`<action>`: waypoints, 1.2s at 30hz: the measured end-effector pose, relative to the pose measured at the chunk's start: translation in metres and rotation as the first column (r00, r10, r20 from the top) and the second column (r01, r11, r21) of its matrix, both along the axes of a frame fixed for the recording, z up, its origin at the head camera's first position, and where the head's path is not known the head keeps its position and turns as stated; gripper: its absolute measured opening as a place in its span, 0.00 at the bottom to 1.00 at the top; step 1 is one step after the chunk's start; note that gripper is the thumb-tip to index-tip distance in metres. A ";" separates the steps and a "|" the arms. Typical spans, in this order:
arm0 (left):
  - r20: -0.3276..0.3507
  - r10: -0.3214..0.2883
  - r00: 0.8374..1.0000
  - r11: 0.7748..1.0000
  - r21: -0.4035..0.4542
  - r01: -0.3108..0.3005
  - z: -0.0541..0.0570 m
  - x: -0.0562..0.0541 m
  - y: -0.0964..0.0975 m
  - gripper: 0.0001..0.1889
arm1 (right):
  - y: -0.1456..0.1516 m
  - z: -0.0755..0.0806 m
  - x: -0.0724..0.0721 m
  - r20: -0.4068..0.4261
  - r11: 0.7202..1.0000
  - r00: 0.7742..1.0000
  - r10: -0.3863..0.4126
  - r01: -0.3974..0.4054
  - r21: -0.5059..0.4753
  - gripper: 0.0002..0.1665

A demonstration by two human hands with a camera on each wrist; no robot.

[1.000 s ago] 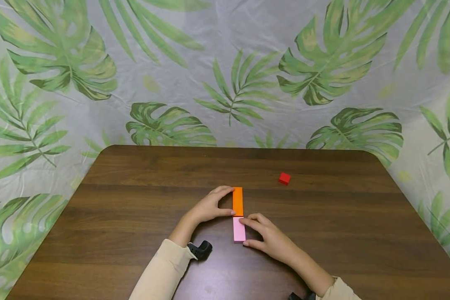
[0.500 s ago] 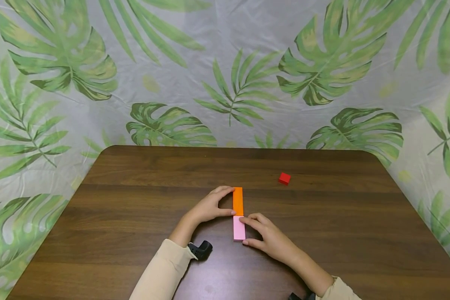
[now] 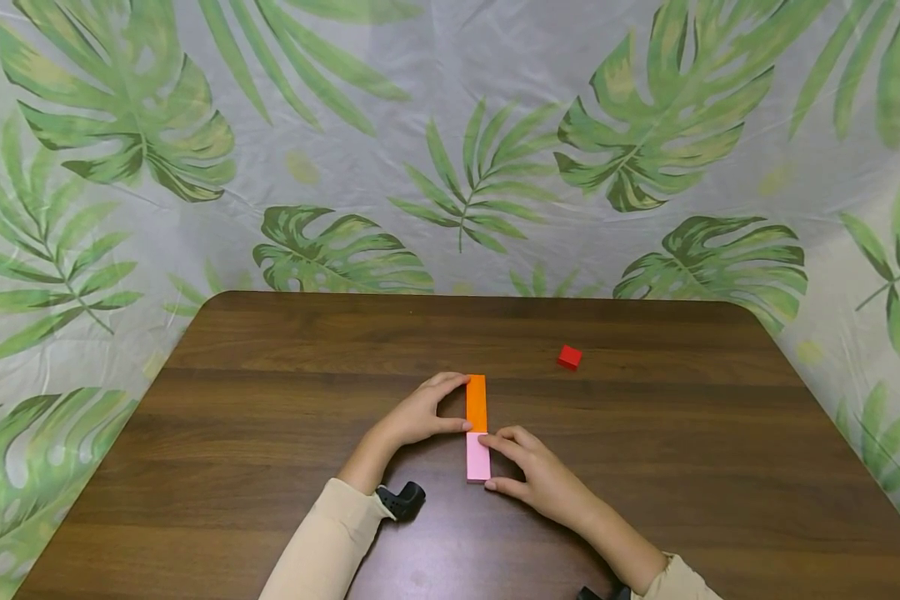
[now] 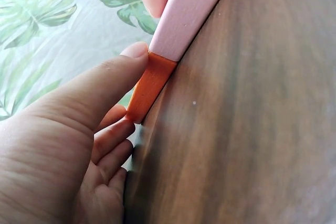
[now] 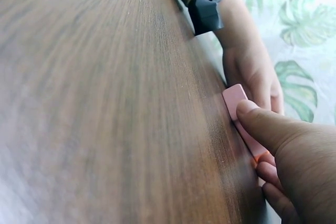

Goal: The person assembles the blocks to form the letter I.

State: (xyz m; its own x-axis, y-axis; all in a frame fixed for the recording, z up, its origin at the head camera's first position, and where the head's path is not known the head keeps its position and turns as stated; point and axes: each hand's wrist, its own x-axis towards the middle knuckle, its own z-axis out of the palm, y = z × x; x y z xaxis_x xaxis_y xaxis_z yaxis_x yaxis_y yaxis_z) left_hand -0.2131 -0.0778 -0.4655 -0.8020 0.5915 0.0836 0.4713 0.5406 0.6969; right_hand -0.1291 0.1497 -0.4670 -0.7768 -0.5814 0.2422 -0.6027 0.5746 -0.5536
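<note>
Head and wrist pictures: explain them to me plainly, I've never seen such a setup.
There is no machine here, just a person's two bare hands. The head picture looks forward and down from a camera on the head; the other two come from cameras worn on each wrist. On the brown table, an orange block and a pink block lie end to end; a red block sits apart, farther back. The left hand holds the orange one, the right hand the pink one.

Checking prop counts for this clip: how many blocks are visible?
3: orange block by the left hand; pink block touching the orange one's near end, by the right hand; red block apart, farther back, right. Hands could hide more.
</note>
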 end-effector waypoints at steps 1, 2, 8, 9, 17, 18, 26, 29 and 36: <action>0.000 0.000 1.000 1.000 -0.003 0.000 0.000 0.000 0.000 0.38 | 0.000 0.000 0.000 -0.003 1.000 1.000 0.001 -0.001 -0.002 0.32; -0.002 -0.002 1.000 1.000 -0.004 0.002 0.000 0.000 0.000 0.38 | 0.000 0.000 0.000 -0.006 1.000 1.000 0.001 -0.001 -0.004 0.32; -0.017 -0.012 1.000 1.000 0.010 0.012 0.000 0.000 0.000 0.37 | 0.000 0.000 0.000 -0.022 1.000 1.000 0.006 -0.006 -0.014 0.32; -0.023 -0.014 1.000 1.000 0.013 0.015 0.000 0.000 0.000 0.37 | 0.000 0.000 0.000 -0.022 1.000 1.000 0.007 -0.008 -0.014 0.32; -0.038 -0.014 0.999 0.999 0.041 0.015 -0.001 0.002 -0.001 0.39 | 0.000 -0.002 0.000 -0.038 1.000 0.999 0.015 -0.016 -0.016 0.32; -0.037 -0.013 0.999 0.999 0.042 0.015 -0.001 0.002 -0.001 0.39 | 0.000 -0.002 0.000 -0.039 1.000 0.999 0.017 -0.017 -0.017 0.33; -0.054 -0.019 0.998 1.000 0.020 0.020 -0.001 0.008 0.000 0.44 | 0.000 -0.002 -0.001 -0.028 1.000 1.000 0.005 -0.005 0.001 0.33; -0.073 -0.025 0.997 1.000 0.013 0.026 -0.002 0.012 -0.001 0.44 | 0.001 -0.002 -0.001 -0.011 1.000 1.000 -0.002 0.002 0.004 0.32; -0.111 -0.034 0.993 0.999 -0.012 0.033 -0.001 0.021 -0.002 0.44 | 0.001 -0.003 -0.001 -0.019 1.000 1.000 -0.002 0.002 0.000 0.32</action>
State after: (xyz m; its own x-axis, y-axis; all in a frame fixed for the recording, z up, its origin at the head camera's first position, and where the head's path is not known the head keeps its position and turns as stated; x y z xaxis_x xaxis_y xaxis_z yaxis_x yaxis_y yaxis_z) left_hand -0.1922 -0.0801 -0.4668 -0.7679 0.6190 0.1649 0.5632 0.5298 0.6341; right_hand -0.1296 0.1505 -0.4698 -0.7733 -0.5798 0.2566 -0.6118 0.5758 -0.5424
